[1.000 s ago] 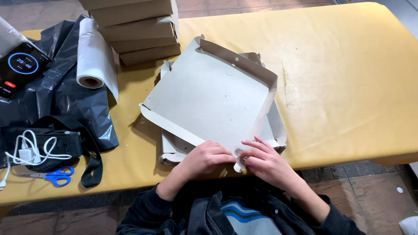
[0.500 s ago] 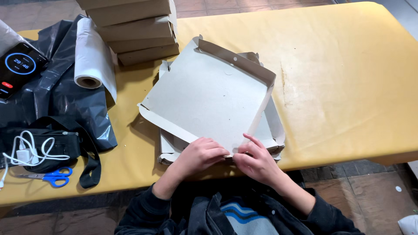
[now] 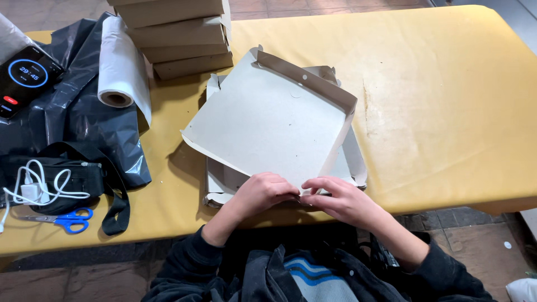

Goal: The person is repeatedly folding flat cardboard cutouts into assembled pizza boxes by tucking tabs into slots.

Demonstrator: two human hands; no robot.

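Note:
A grey cardboard box [image 3: 268, 126], half folded with two sides raised, lies tilted on the yellow table [image 3: 447, 112]. Under it lies another flat cardboard blank [image 3: 221, 179]. My left hand [image 3: 263, 193] and my right hand [image 3: 338, 198] meet at the box's near corner. The fingers of both pinch the cardboard edge there. The corner itself is hidden under my fingers.
A stack of folded boxes [image 3: 179, 33] stands at the back. A white plastic roll [image 3: 120, 67] lies on a black bag [image 3: 72, 128]. On the left are a phone with a timer [image 3: 25, 78], a white charger cable [image 3: 39, 187] and blue scissors [image 3: 64, 219].
The box has swung a little, its far side now lower and flatter. Both hands stayed at the near corner, closing in on the edge.

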